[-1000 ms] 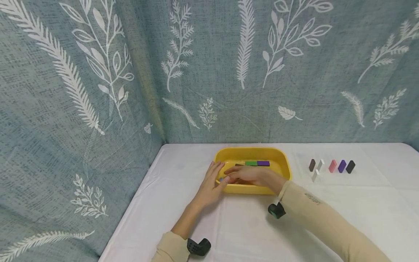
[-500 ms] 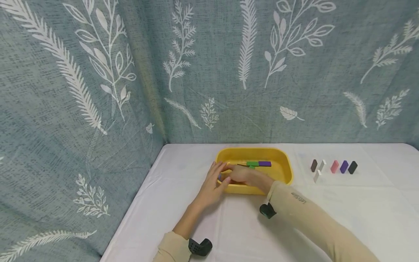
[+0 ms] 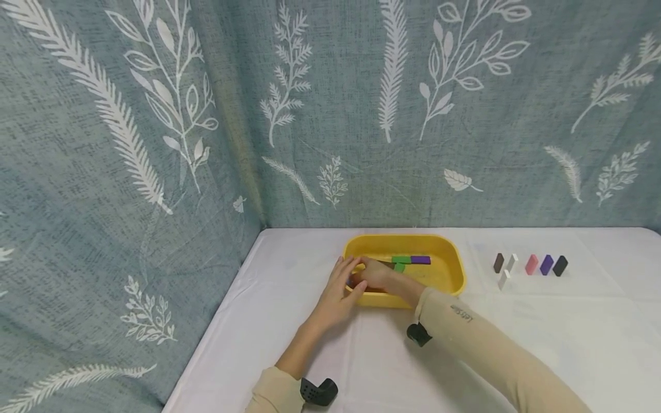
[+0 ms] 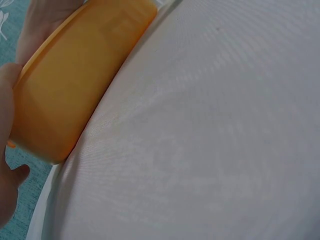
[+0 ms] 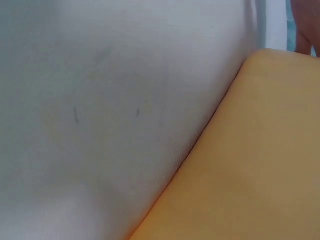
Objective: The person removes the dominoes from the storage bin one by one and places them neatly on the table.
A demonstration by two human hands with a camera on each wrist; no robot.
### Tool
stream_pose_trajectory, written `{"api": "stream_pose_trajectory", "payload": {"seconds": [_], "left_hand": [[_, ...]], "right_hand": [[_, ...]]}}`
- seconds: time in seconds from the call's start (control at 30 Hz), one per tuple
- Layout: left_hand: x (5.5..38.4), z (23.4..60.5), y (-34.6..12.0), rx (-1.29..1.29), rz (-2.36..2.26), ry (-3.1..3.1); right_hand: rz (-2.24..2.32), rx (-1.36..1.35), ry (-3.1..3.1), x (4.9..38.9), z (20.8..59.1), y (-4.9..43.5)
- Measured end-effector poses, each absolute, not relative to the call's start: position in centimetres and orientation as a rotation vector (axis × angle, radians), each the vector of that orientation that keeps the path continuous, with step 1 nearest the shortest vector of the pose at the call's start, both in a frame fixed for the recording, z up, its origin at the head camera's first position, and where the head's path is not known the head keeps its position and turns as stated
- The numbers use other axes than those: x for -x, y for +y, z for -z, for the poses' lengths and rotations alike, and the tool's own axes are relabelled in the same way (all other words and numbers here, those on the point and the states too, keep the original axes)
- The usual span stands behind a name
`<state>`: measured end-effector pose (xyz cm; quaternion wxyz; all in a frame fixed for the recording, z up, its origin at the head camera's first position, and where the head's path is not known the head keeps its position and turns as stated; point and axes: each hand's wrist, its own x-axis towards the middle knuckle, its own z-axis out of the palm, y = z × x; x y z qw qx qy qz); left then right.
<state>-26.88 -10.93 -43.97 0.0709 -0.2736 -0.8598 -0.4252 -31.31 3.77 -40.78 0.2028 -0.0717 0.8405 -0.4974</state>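
A yellow plastic tray (image 3: 384, 300) stands on the table. My left hand (image 3: 332, 298) rests on its left end, fingers extended along the rim and thumb at the front corner. My right hand (image 3: 378, 275) reaches over the front wall into the tray's left part. Its fingertips are hidden, so whatever they touch cannot be seen. Small flat blocks lie inside: a green block (image 3: 401, 260) end to end with a purple block (image 3: 420, 260), another green block (image 3: 399, 268) and a brown block (image 3: 386, 264). In both wrist views the tray wall (image 4: 75, 85) hides the contents.
Right of the tray, several small blocks stand upright: a dark brown block (image 3: 498, 263), two white ones, a pink block (image 3: 532, 264), a purple block (image 3: 547, 265) and a black block (image 3: 560, 265). A white cloth (image 3: 382, 367) covers the table. Patterned curtains (image 3: 330, 115) hang behind and at left.
My right hand has moved left and deeper into the tray, close to the left hand, uncovering more of the green block. The left hand stays at the rim.
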Motion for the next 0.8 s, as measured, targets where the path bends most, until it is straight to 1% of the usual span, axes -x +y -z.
{"api": "stream_pose_trajectory", "payload": {"seconds": [0.37, 0.7, 0.8], "left_hand": [[26.86, 44.07, -10.92, 0.833, 1.291, -2.577], [26.82, 43.95, -10.88, 0.807, 1.275, -2.586], [26.85, 43.85, -10.82, 0.806, 1.269, -2.585]], "right_hand": [[1.395, 0.212, 2.451, 31.63, 41.02, 3.2], [1.626, 0.03, 2.341, 31.84, 41.23, 3.21], [1.619, -0.001, 2.354, 31.94, 41.17, 3.28]]}}
